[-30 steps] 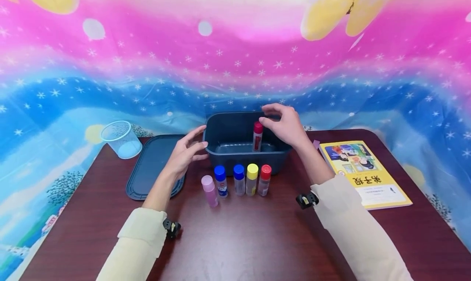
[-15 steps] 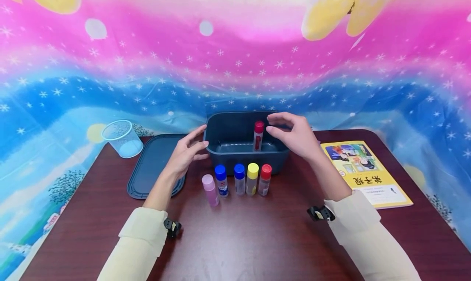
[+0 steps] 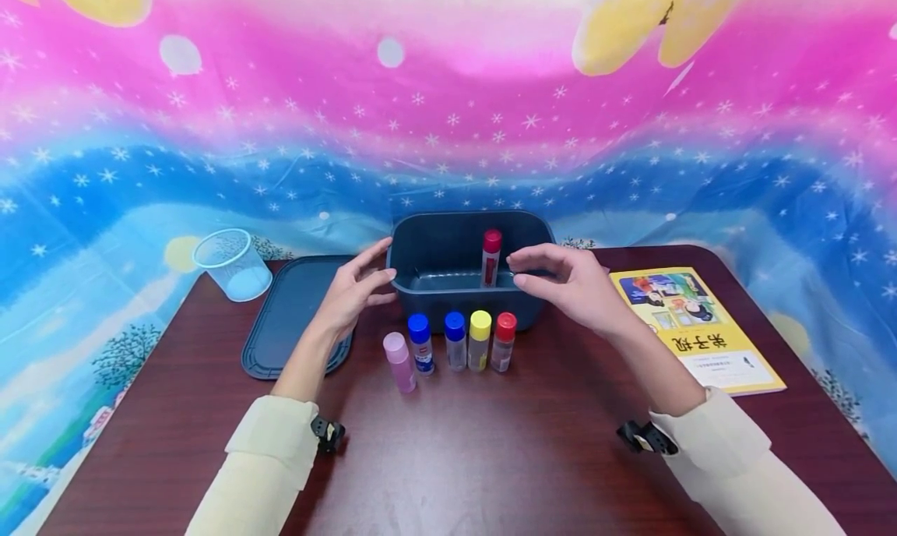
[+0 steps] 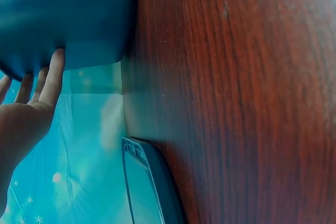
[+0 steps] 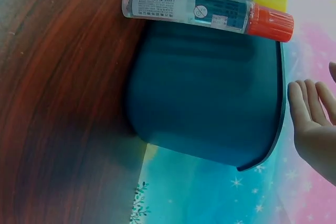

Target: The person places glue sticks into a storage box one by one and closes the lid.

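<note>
Blue-grey plastic bin (image 3: pixel 466 302): left hand (image 3: pixel 348 293), fingers spread, touches its side; right hand (image 3: pixel 582 290) relaxed, empty. Best steady lightly, not nudging the inside bottle (image 3: pixel 491 259).

We see a glossy, wood-grained tabletop (image 3: pixel 476 458); a smooth, satiny plastic bin (image 5: pixel 205 93) along its far edge; clear, shiny plastic glue bottles (image 5: pixel 207 15); a smooth paper booklet (image 3: pixel 699 329) toward the right edge; and softly creased cloth sleeves (image 3: pixel 245 474).

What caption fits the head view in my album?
Left hand and right hand flank a dark-blue plastic bin; one red-capped clear tube inside, five colourful-capped tubes in front.
</note>
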The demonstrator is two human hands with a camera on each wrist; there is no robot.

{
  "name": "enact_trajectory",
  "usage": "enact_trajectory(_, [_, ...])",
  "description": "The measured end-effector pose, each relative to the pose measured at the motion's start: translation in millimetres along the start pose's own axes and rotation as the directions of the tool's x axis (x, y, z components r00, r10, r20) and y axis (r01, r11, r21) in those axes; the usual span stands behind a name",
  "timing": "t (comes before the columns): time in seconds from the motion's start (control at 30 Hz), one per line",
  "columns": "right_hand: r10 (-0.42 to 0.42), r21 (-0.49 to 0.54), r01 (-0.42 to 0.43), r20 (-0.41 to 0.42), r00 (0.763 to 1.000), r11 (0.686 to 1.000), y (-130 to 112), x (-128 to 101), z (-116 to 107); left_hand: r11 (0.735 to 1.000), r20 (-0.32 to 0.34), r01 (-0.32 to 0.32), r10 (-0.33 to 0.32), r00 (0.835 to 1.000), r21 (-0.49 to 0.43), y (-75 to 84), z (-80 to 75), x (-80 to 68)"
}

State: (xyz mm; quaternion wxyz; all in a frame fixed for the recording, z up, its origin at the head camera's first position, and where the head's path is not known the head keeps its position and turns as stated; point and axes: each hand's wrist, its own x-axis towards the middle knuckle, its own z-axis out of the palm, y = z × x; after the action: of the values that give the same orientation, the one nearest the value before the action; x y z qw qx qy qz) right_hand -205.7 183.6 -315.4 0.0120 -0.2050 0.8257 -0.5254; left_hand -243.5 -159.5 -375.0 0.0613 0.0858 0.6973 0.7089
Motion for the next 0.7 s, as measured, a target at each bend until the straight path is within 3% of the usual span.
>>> enact_trajectory(0.5, [-0.054, 0.108, 0.035, 0.173, 0.983, 0.994, 16.0, -17.2, 4.1, 1.0, 0.003, -0.006, 0.006, 1.0, 0.0, -2.8, -1.6, -1.5])
enact_trajectory(0.7, [-0.005, 0.111, -0.022, 0.24, 0.971, 0.994, 23.5, -22.0, 12.0, 1.0, 0.005, -0.009, 0.009, 1.0, 0.003, -2.2, -0.5, -0.2])
